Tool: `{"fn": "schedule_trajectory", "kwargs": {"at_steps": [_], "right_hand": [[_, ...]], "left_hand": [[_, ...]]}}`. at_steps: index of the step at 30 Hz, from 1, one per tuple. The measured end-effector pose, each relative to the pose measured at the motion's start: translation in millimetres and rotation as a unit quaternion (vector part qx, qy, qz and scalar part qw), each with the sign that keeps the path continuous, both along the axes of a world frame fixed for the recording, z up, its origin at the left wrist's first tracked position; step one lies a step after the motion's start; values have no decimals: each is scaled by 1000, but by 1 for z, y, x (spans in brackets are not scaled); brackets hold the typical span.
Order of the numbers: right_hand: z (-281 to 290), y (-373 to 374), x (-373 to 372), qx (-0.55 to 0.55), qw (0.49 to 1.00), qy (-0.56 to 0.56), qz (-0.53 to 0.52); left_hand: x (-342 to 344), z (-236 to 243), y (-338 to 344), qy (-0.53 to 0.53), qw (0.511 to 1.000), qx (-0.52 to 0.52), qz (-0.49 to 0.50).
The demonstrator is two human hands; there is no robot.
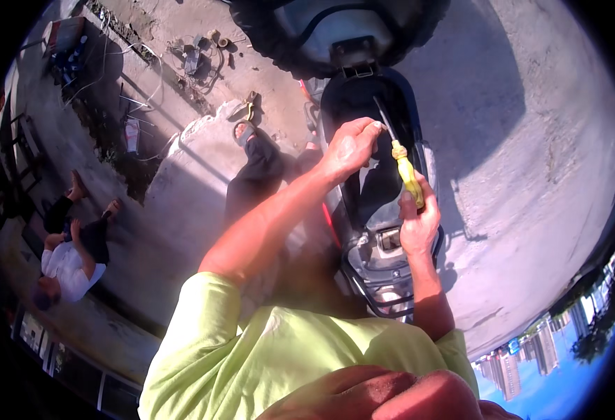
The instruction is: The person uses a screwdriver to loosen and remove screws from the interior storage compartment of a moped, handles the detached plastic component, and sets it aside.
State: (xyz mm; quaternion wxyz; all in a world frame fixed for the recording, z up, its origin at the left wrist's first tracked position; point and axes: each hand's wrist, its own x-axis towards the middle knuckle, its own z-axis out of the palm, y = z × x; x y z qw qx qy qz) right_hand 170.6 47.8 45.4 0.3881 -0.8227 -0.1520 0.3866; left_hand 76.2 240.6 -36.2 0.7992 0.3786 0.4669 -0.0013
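Observation:
My right hand (421,222) is wrapped round the yellow handle of a screwdriver (406,172). Its dark shaft points away from me, over the black storage compartment (360,87) of a scooter. Beside the shaft, my left hand (353,145) is closed in a pinch, thumb and fingertips together. Something small and pale shows at those fingertips, too small to name; whether they touch the shaft I cannot tell. The scooter's seat (335,24) is tipped up at the far end of the compartment, on a hinge (356,59).
The scooter's rear rack (390,297) lies close to my body. On the left, a person in a white shirt (69,262) sits low. Loose parts (194,56), thin cables (157,73) and a white tube-like package (132,135) lie on the concrete ground at the far left.

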Motion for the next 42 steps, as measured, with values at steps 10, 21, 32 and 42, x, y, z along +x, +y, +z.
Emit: {"fn": "schedule_trajectory", "kwargs": {"at_steps": [10,21,32,42], "right_hand": [[16,71,81,-47,938,-236,250],[-7,97,94,-34,879,-330,343],[-8,109,89,-64,886,-305,342],[-12,109,89,-64,885,-312,339]], "left_hand": [[28,-10,21,180,896,259,-312],[37,-34,10,194,834,300,-419],[36,-37,7,199,820,337,-417],[37,-33,14,189,842,272,-425]]}}
